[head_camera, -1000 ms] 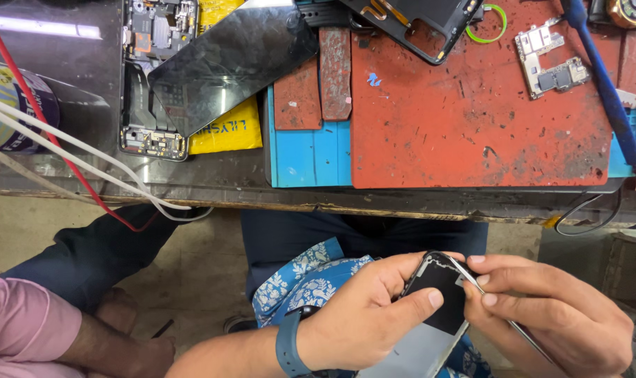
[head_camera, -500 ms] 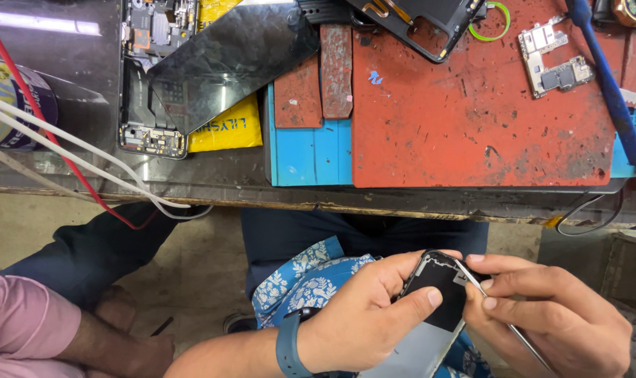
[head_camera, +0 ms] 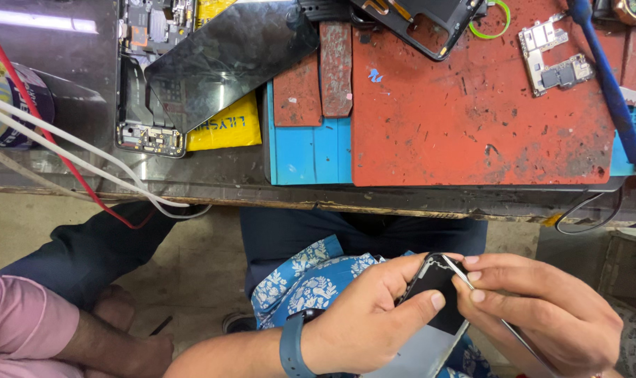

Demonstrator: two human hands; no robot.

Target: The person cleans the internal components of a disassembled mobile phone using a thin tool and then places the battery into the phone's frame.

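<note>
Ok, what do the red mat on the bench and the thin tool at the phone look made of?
Red mat: looks like soft rubber or silicone, matte, scuffed and stained dark. Thin tool in the right hand: probably metal, slim with a bright sheen, its tip at the phone's top edge.

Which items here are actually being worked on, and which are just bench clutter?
In hand:
left hand holding the opened phone
right hand holding thin metal tweezers at the phone's top edge

Lying about:
red mat
blue mat
circuit board
dark screen panel
blue-handled tool
green ring
white cables
</note>
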